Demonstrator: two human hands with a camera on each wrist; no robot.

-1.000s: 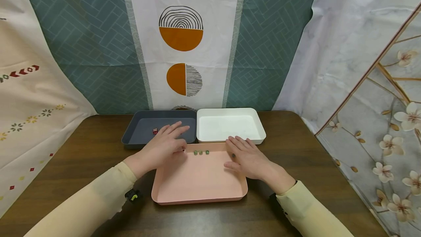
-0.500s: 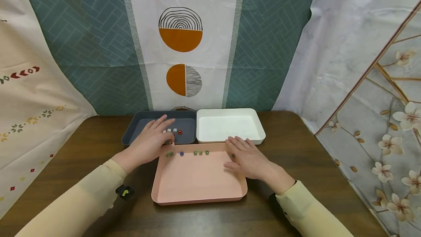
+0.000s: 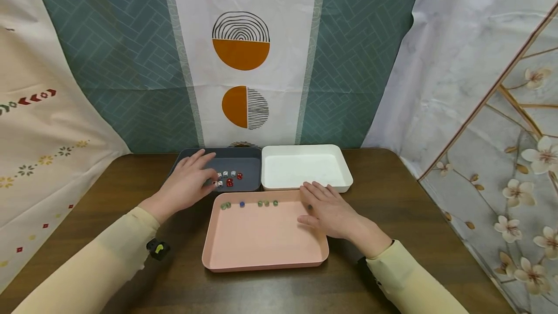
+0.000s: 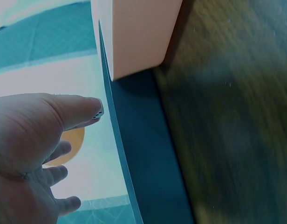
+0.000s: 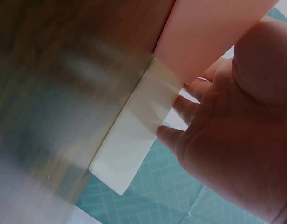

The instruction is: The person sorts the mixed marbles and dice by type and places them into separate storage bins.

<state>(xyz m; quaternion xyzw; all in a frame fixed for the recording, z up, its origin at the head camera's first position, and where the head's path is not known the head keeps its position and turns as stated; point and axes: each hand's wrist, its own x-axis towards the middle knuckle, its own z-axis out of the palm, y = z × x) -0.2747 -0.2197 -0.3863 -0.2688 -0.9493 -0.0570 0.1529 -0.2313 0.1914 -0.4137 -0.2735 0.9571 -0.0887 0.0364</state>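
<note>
My left hand [image 3: 185,185] is over the dark grey-blue tray [image 3: 209,154], pinching a white die [image 4: 99,112] between thumb and index finger. Several white and red dice lie in that tray near the fingertips, among them a red die [image 3: 229,182]; the hand hides the tray's left part. In the pink tray [image 3: 266,241], a row of small green pieces [image 3: 266,203] and one blue piece [image 3: 241,204] lies along the far side; their exact kind is too small to tell. My right hand [image 3: 329,212] rests at the pink tray's far right corner, fingers extended, partly covering another green piece [image 3: 310,206].
A white tray [image 3: 305,166] stands behind the pink one, side by side with the dark tray. All three sit on a brown wooden table [image 3: 375,197]. Patterned cloths hang behind and at both sides.
My left hand has moved from the pink tray leftward to the dark tray, carrying the white die. Its leaving uncovers the dice and the left-hand green and blue pieces. The right hand stays put.
</note>
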